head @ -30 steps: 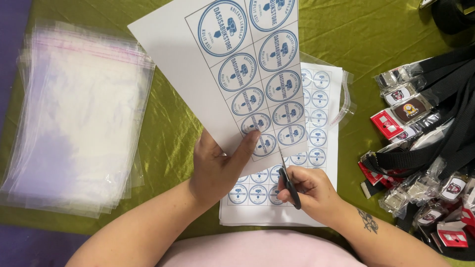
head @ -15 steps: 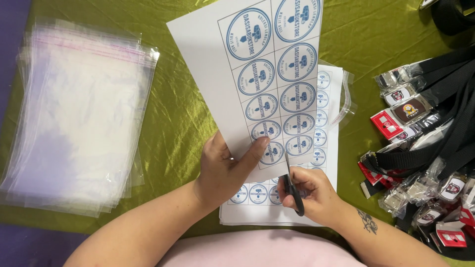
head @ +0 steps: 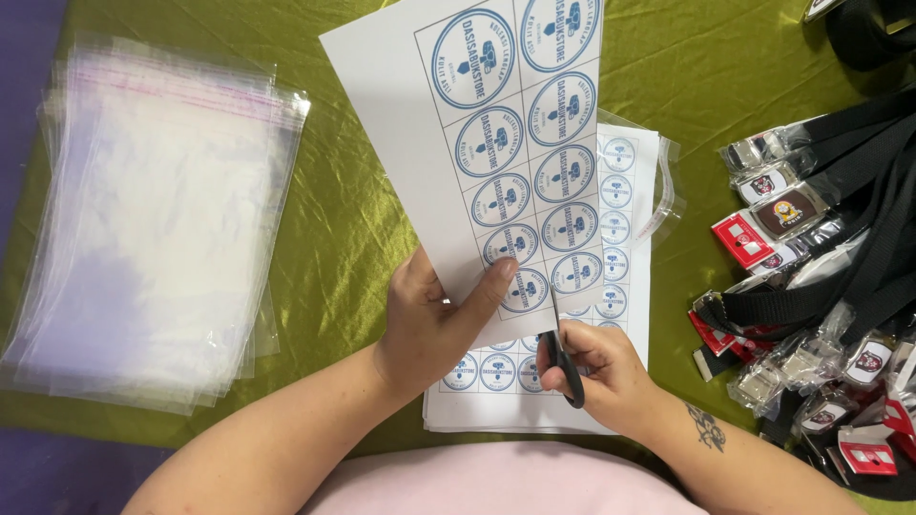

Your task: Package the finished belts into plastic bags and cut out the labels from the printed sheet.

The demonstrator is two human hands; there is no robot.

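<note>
My left hand (head: 425,329) gripped the lower edge of the sticker sheet (head: 458,162), fingers curled behind the paper and thumb pressed flat on its printed face, holding it tilted up off the tabletop (head: 353,229). My right hand (head: 601,372) was closed through the handles of the black scissors (head: 563,358), whose blades stood slightly parted at the sheet's bottom edge, between the two columns of round blue labels. Compared with a second before, the sheet had slid up and to the right and turned a little more upright, while the scissors stayed near the same spot; I judged that the cut between the columns was being fed forward, with most of the sheet's length uncut. Beneath both hands lay a stack of further label sheets (head: 625,191), partly inside a clear sleeve. A pile of clear plastic bags (head: 153,229) lay well apart on the left; black belts with packaged buckles (head: 811,248) lay heaped on the right. The top of the held sheet was cut off by the frame, the blade tips were hard to make out against the paper, and my left fingers behind the sheet were hidden
</note>
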